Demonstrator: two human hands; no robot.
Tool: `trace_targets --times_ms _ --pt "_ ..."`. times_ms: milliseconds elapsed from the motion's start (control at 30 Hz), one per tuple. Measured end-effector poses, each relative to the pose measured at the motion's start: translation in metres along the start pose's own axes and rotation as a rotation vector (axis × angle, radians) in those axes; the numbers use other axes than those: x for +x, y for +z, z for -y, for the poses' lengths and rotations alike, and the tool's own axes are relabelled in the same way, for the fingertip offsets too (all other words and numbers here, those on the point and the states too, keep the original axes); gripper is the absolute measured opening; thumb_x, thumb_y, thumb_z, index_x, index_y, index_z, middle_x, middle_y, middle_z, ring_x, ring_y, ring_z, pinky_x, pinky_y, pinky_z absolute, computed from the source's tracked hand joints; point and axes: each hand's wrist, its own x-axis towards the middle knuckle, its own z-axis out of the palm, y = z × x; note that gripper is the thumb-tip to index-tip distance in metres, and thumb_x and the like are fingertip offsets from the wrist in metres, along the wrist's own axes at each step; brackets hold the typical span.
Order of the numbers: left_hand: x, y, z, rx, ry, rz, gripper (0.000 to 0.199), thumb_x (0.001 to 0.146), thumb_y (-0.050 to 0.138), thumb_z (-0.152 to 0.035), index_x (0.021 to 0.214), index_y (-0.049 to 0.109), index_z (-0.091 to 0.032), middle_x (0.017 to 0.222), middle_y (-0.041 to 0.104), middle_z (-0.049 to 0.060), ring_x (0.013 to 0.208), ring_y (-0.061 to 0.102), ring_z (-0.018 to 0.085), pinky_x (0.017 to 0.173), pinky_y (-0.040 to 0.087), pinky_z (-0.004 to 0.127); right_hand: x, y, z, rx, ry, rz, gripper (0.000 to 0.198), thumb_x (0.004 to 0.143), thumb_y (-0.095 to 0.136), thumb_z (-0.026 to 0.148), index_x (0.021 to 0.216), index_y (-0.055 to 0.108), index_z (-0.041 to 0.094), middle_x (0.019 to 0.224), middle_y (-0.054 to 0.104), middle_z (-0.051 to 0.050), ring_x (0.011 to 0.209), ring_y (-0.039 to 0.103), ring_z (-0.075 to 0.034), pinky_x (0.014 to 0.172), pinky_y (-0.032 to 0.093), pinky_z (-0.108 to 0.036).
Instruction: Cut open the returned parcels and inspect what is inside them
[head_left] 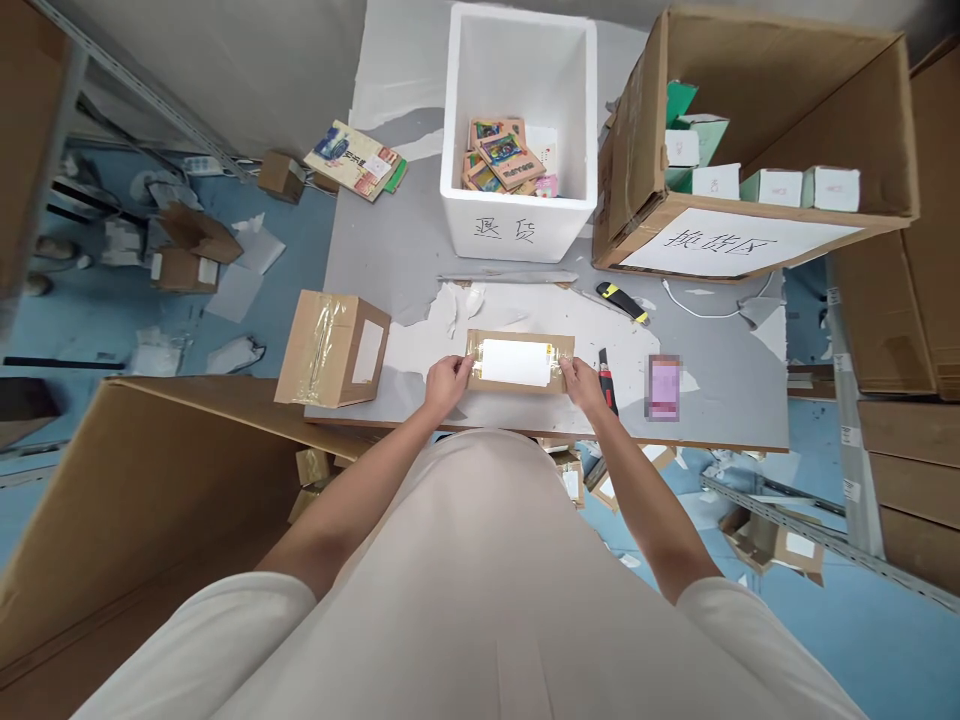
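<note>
A small, flat cardboard box [517, 385] with a white label and clear tape at its ends lies level near the table's front edge. My left hand [448, 383] grips its left end, fingers closed on it. On the opposite end, my right hand [583, 382] holds the box between thumb and fingers. Just right of my right hand lies a red and black utility knife [606, 382], blade showing. Farther back rests a yellow and black utility knife [622, 302]. A taped carton [334, 348] stands to the left of my left hand.
A white foam box [517, 228] with small packets stands at the back. Beside it is a large open carton [637, 190] holding slim boxes. Books [354, 160] lie back left, a blurred pink item [664, 388] right. A big open carton [150, 480] stands lower left.
</note>
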Motion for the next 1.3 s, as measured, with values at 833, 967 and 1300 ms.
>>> trace_targets --times_ms 833,967,1300 --pt "-0.041 0.023 0.006 0.343 0.727 0.053 0.049 0.094 0.043 -0.032 0.141 0.043 -0.016 0.146 0.046 0.016 0.142 0.032 0.029 0.114 0.028 0.049 -0.013 -0.049 -0.002 -0.319 -0.284 -0.030 0.063 0.096 0.029 0.031 0.154 0.009 0.017 0.131 0.052 -0.016 0.108 0.057 -0.026 0.089 0.046 -0.038" --pt "-0.035 0.028 0.008 0.376 0.714 0.042 0.048 0.094 0.041 -0.030 0.140 0.044 -0.014 0.146 0.045 0.015 0.142 0.032 0.029 0.114 0.029 0.049 0.003 -0.038 0.075 -0.648 -0.695 0.464 0.056 0.098 0.031 0.030 0.153 0.018 0.032 0.115 0.060 -0.010 0.091 0.062 -0.022 0.074 0.045 -0.030" --pt "-0.036 0.033 0.015 0.320 0.739 0.027 0.049 0.094 0.042 -0.029 0.140 0.043 -0.013 0.146 0.046 0.016 0.141 0.033 0.030 0.112 0.032 0.051 0.018 -0.029 0.120 -1.073 -0.741 0.616 0.068 0.095 0.033 0.014 0.153 0.009 0.040 0.117 0.057 -0.012 0.089 0.066 -0.024 0.074 0.043 -0.031"
